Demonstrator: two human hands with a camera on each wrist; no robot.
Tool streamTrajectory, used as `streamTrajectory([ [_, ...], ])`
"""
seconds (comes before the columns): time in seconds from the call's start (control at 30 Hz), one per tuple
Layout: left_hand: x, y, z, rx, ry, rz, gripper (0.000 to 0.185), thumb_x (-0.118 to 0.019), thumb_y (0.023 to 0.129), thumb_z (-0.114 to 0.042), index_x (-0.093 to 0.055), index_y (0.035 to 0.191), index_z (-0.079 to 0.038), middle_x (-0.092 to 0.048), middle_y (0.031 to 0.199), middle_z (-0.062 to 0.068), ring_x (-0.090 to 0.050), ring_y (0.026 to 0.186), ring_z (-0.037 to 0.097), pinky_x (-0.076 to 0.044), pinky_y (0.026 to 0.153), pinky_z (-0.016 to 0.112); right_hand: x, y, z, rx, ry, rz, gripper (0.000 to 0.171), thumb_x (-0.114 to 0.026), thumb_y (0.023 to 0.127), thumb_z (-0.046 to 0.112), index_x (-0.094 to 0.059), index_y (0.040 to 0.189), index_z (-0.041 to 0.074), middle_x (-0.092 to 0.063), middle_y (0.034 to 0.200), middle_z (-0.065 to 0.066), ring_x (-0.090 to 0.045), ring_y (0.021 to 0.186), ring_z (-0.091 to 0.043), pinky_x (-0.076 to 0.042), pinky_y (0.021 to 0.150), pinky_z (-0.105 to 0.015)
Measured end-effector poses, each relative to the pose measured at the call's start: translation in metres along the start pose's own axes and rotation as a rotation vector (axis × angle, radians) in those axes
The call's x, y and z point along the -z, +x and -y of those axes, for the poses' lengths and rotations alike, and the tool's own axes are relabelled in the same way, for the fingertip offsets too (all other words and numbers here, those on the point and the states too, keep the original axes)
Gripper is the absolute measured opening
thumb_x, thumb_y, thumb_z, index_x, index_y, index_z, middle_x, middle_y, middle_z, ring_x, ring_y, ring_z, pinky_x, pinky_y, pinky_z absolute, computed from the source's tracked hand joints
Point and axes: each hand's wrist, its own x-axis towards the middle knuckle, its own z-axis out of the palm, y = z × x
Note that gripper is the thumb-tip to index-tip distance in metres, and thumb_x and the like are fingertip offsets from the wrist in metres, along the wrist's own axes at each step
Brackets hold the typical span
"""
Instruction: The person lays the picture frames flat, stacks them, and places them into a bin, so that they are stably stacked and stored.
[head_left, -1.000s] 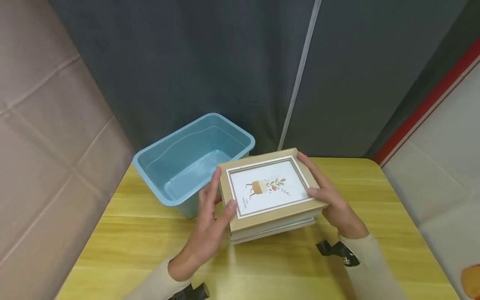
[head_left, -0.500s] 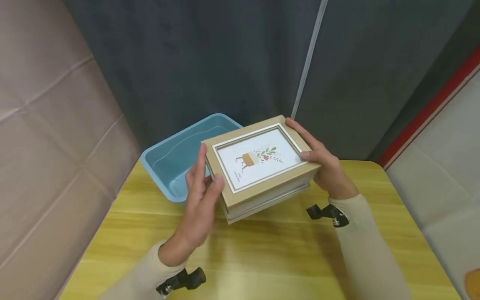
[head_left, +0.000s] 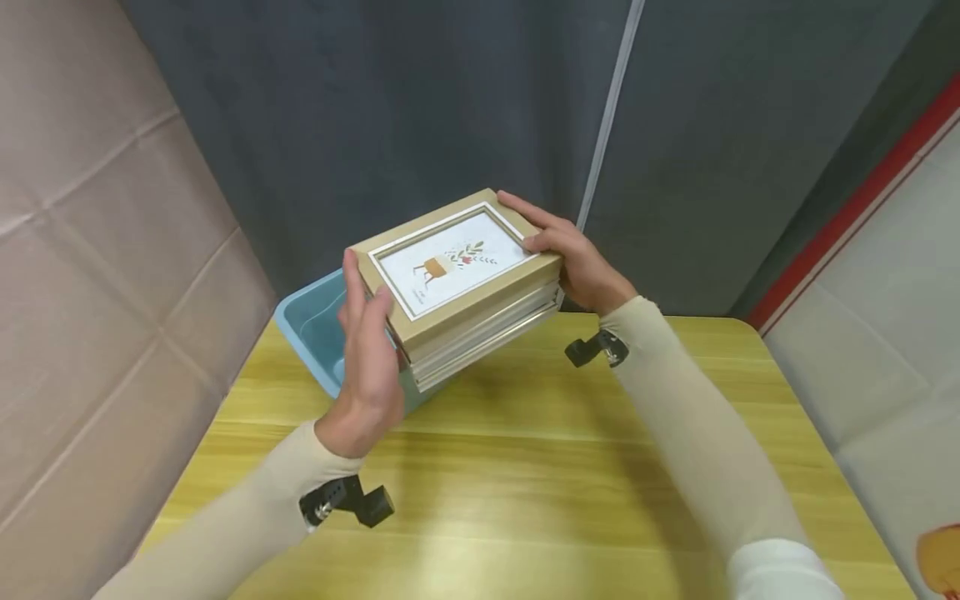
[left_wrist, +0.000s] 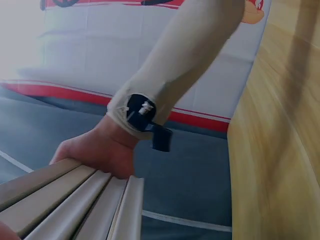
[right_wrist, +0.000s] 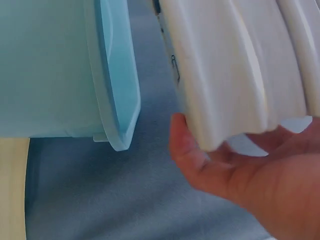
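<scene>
Looking down from the head camera, a stack of picture frames (head_left: pixel 457 287) is held up in the air between two hands, clear of the yellow wooden table (head_left: pixel 525 467) and partly over the blue plastic bin (head_left: pixel 311 329) that stands at the table's far left corner. The top frame is tan, with a white mat and a small plant drawing, and paler frames lie under it. The left hand (head_left: pixel 367 350) presses the near left end of the stack with its fingers nearly straight and the thumb lying up on the top frame's edge. The right hand (head_left: pixel 573 262) holds the far right end, its fingers curled over the top edge. Both arms wear cream sleeves, and a small black camera mount sits at each wrist. A dark grey curtain (head_left: pixel 465 108) hangs behind the table. From the left wrist, the moulded edges of the stacked frames (left_wrist: pixel 75 200) fill the lower left, and the right hand (left_wrist: pixel 97 152) grips their far end, with the table's wooden top (left_wrist: pixel 280 150) at the right. From the right wrist, the white ribbed edges of the frames (right_wrist: pixel 235 70) rest on the right hand's curled fingers (right_wrist: pixel 200 160), just beside the rim of the bin (right_wrist: pixel 115 90) without touching it.
</scene>
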Motion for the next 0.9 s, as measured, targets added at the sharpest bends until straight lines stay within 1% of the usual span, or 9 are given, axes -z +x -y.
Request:
streamTrajectory([
  [0.03,0.000,0.004,0.001,-0.015,0.003,-0.024,0.064,-0.037,0.110,-0.046,-0.001,0.162,-0.059,0.000,0.171,-0.013,-0.004,0.153,0.005,-0.018,0.128,0.042,-0.001,0.007,-0.001,-0.005,0.000,0.002,0.075,-0.050,0.091,0.020,-0.041,0.163,0.039,-0.036,0.170,0.006,-0.039,0.137,-0.029,-0.039,0.102,-0.043],
  [0.1,0.000,0.011,0.002,-0.033,-0.021,-0.076,0.065,-0.035,0.110,-0.045,-0.001,0.164,-0.056,-0.001,0.172,-0.013,-0.010,0.152,0.005,-0.022,0.128,0.037,-0.004,0.020,-0.003,-0.014,-0.010,-0.003,0.074,-0.052,0.090,0.021,-0.043,0.162,0.039,-0.037,0.169,0.008,-0.041,0.137,-0.028,-0.039,0.104,-0.043],
  [0.2,0.001,0.023,0.007,-0.068,-0.030,-0.153,0.065,-0.032,0.110,-0.044,-0.002,0.167,-0.050,-0.006,0.173,-0.015,-0.015,0.153,0.004,-0.021,0.128,0.032,-0.009,0.040,-0.009,-0.027,-0.012,-0.008,0.073,-0.055,0.090,0.021,-0.045,0.160,0.040,-0.038,0.169,0.009,-0.043,0.138,-0.028,-0.040,0.106,-0.044],
  [0.3,0.003,0.035,0.011,-0.098,-0.052,-0.200,0.066,-0.030,0.109,-0.039,-0.003,0.169,-0.044,-0.012,0.174,-0.013,-0.021,0.153,0.003,-0.020,0.128,0.027,-0.014,0.058,-0.016,-0.052,0.007,-0.032,0.073,-0.057,0.088,0.020,-0.049,0.158,0.040,-0.041,0.167,0.010,-0.044,0.139,-0.025,-0.039,0.110,-0.045],
  [0.37,0.007,0.042,0.013,-0.090,-0.039,-0.218,0.065,-0.028,0.110,-0.039,-0.002,0.169,-0.045,-0.011,0.174,-0.016,-0.017,0.152,0.000,-0.018,0.126,0.023,-0.018,0.068,-0.020,-0.068,0.026,-0.057,0.072,-0.058,0.088,0.019,-0.051,0.157,0.039,-0.043,0.167,0.010,-0.045,0.141,-0.024,-0.038,0.113,-0.046],
  [0.47,0.013,0.054,0.016,-0.105,-0.086,-0.238,0.064,-0.027,0.111,-0.034,-0.003,0.169,-0.042,-0.024,0.172,-0.012,-0.034,0.147,0.008,-0.031,0.122,0.024,-0.028,0.081,-0.025,-0.082,0.044,-0.085,0.071,-0.058,0.088,0.018,-0.052,0.157,0.037,-0.042,0.168,0.009,-0.044,0.145,-0.023,-0.035,0.120,-0.049],
  [0.6,0.026,0.065,0.019,-0.128,-0.161,-0.264,0.065,-0.026,0.110,-0.027,-0.005,0.170,-0.040,-0.039,0.165,-0.006,-0.054,0.133,0.017,-0.045,0.110,0.025,-0.045,0.096,-0.029,-0.107,0.033,-0.106,0.068,-0.058,0.090,0.019,-0.054,0.155,0.039,-0.041,0.168,0.011,-0.040,0.151,-0.023,-0.029,0.126,-0.055],
  [0.73,0.037,0.070,0.025,-0.083,-0.186,-0.293,0.069,-0.027,0.107,-0.021,-0.008,0.170,-0.043,-0.040,0.163,-0.005,-0.056,0.128,0.014,-0.049,0.103,0.024,-0.057,0.104,-0.038,-0.140,-0.007,-0.118,0.066,-0.057,0.091,0.020,-0.054,0.155,0.039,-0.040,0.169,0.011,-0.035,0.155,-0.021,-0.025,0.128,-0.056],
  [0.9,0.045,0.071,0.035,0.033,-0.160,-0.358,0.075,-0.033,0.103,-0.016,-0.014,0.167,-0.051,-0.044,0.160,-0.001,-0.062,0.114,0.016,-0.052,0.093,0.025,-0.063,0.108,-0.056,-0.169,-0.007,-0.121,0.068,-0.059,0.089,0.014,-0.057,0.153,0.036,-0.043,0.168,0.009,-0.036,0.154,-0.021,-0.026,0.128,-0.052],
])
